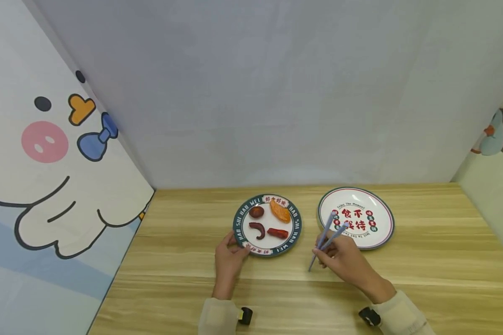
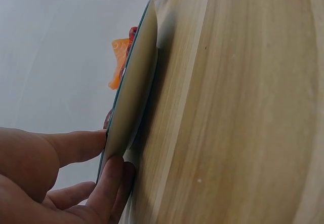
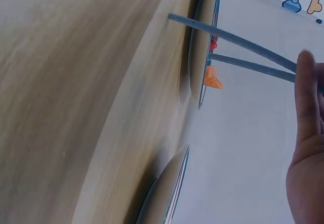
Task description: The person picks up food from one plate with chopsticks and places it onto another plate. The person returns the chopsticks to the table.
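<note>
In the head view my left hand (image 1: 228,258) grips the lower left rim of a green-rimmed plate (image 1: 237,218), thumb over the edge and fingers beneath. On that plate lie an orange salmon-like slice (image 1: 280,211), a brown round piece (image 1: 256,212), a dark curled tentacle-like piece (image 1: 258,229) and a red stick-shaped piece (image 1: 277,233). My right hand (image 1: 345,260) holds a pair of blue-grey chopsticks (image 3: 243,41), between the two plates and nearer the right one. Their tips point down and left, and in the right wrist view they are spread apart.
A white plate (image 1: 385,218) with a dark rim and red printed characters stands on the right, just beyond my right hand. Both plates are on a wooden table (image 1: 172,260). A pale wall (image 1: 276,116) rises behind it, with a cartoon-printed panel (image 1: 8,107) on the left.
</note>
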Demonstrator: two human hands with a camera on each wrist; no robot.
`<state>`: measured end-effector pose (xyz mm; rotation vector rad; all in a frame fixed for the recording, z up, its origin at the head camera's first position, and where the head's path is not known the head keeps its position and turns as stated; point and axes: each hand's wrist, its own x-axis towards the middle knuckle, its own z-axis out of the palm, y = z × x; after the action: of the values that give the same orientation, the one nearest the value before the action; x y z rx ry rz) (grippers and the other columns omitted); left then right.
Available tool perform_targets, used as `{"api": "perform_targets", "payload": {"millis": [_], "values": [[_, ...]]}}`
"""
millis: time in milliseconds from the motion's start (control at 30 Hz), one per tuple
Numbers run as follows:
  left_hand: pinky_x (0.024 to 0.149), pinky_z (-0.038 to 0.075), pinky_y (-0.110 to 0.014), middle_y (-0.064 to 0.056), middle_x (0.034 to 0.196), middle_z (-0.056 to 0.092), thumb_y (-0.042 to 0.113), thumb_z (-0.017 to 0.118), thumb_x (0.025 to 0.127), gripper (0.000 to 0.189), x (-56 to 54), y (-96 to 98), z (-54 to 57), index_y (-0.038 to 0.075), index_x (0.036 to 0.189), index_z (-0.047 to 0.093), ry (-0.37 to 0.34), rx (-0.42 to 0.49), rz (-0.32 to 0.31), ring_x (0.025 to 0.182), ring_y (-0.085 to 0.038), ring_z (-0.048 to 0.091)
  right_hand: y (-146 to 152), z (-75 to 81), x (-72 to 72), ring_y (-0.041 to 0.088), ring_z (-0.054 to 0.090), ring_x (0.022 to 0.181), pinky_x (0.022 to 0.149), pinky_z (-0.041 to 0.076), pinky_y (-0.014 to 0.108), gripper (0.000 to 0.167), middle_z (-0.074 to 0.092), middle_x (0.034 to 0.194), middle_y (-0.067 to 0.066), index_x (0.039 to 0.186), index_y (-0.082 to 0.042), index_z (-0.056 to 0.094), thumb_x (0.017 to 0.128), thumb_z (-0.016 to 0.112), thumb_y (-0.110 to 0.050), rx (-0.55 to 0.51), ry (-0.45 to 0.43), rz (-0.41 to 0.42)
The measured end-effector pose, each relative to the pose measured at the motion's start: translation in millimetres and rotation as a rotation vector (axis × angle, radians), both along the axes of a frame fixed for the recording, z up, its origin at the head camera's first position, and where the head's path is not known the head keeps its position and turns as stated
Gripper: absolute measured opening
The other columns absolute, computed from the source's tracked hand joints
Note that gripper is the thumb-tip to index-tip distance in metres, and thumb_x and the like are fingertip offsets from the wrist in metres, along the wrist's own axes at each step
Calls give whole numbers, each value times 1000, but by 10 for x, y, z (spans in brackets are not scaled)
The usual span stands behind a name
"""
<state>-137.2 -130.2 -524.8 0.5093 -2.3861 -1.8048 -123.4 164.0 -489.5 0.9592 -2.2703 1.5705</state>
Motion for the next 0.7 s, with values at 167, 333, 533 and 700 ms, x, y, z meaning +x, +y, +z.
{"api": "perform_targets", "payload": {"millis": [167,333,533,700], "values": [[72,59,-25,-27,122,62,-11,79,84,70,-14,6,-7,-14,147,50,-3,-1,3,92,-27,69,10,-29,-7,9,64,54,45,53,21,27,67,69,5,88,-4,58,87,72,19,-63,-22,-2],[74,60,-27,-27,122,62,-10,79,84,70,-9,12,1,-14,148,50,-11,-7,4,93,-28,69,16,-49,-10,11,65,52,45,54,24,30,64,70,5,84,-6,57,89,66,22,-142,-18,0],[74,61,-28,-27,123,62,-11,79,85,70,-1,16,18,-14,148,49,-19,-9,8,94,-29,70,22,-6,9,13,69,57,48,58,27,21,68,71,7,90,1,66,98,57,18,-178,-64,8],[72,59,-25,-28,123,61,-12,79,84,70,9,13,25,-14,148,49,-15,-5,10,93,-29,69,9,-11,34,14,77,78,63,64,33,20,77,93,14,103,15,71,101,51,18,-211,-111,15]]}}
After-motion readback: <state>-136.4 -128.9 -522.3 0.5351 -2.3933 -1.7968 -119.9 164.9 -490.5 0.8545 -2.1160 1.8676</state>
